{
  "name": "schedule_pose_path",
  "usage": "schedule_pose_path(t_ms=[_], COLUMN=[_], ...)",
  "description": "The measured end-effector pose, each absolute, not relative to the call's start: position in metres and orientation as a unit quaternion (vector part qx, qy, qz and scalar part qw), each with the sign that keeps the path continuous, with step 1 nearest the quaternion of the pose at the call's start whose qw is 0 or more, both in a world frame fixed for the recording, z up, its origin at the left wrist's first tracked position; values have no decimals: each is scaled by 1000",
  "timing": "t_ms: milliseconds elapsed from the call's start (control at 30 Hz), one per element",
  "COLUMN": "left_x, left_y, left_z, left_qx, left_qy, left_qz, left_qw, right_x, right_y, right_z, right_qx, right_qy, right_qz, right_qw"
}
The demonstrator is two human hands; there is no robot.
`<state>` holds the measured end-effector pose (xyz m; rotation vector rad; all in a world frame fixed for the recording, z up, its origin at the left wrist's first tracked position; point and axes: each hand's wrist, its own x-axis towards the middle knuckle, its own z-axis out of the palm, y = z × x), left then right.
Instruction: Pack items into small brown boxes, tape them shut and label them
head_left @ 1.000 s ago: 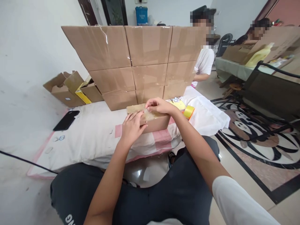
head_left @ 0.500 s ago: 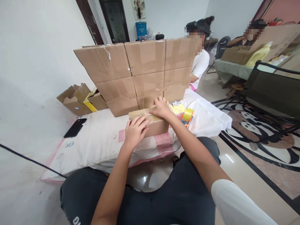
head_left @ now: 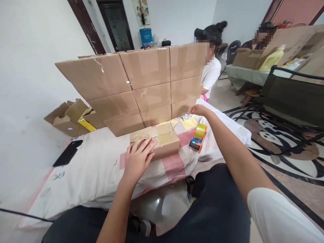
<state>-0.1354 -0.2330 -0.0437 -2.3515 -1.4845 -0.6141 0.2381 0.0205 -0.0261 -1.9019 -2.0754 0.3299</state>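
A small taped cardboard box [head_left: 162,141] lies on a white and pink cushion [head_left: 101,168] in front of me. My left hand [head_left: 138,158] rests flat on the box's near left corner, fingers spread. My right hand [head_left: 199,109] is stretched out past the box, above yellow printed sheets [head_left: 188,122] near the foot of a stack of sealed cartons [head_left: 141,87]; it holds nothing that I can see. A tape dispenser [head_left: 198,136] with a yellow roll lies on the cushion right of the box.
A black phone [head_left: 67,153] lies at the cushion's left edge. Open cartons [head_left: 73,116] sit by the wall on the left. Two other people sit beyond the stack and at a table [head_left: 243,72] far right. A dark folding chair [head_left: 293,98] stands on the right.
My right hand has left the top of the small box and reached forward and right toward the yellow sheets. My left hand stays on the box. The view has shifted a little.
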Motion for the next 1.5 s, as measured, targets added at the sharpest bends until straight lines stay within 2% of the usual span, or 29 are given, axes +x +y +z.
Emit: schedule_pose_path(t_ms=[133, 300, 533, 800, 1067, 1267, 1500], left_x=[-137, -139, -136, -138, -136, -135, -135], left_y=[-227, -219, -210, -211, -211, -211, -211], left_z=[-44, -45, -49, -54, -52, -52, -52], left_qx=[-818, -823, -822, -817, -819, -816, -815], left_qy=[-517, -507, -504, -509, -501, -504, -504], left_qz=[-185, -171, -175, -186, -195, -198, -202], left_qw=[170, 193, 201, 195, 200, 201, 199], right_x=[252, 260, 249, 252, 256, 257, 263], right_y=[50, 79, 99, 89, 71, 67, 64], right_z=[-62, -98, -111, -107, -94, -104, -108], right_qx=[-620, -601, -535, -526, -528, -505, -487], right_qy=[-753, -766, -816, -794, -779, -785, -760], right_qz=[189, 197, 184, 219, 194, 231, 278], right_qw=[114, 116, 117, 211, 276, 276, 329])
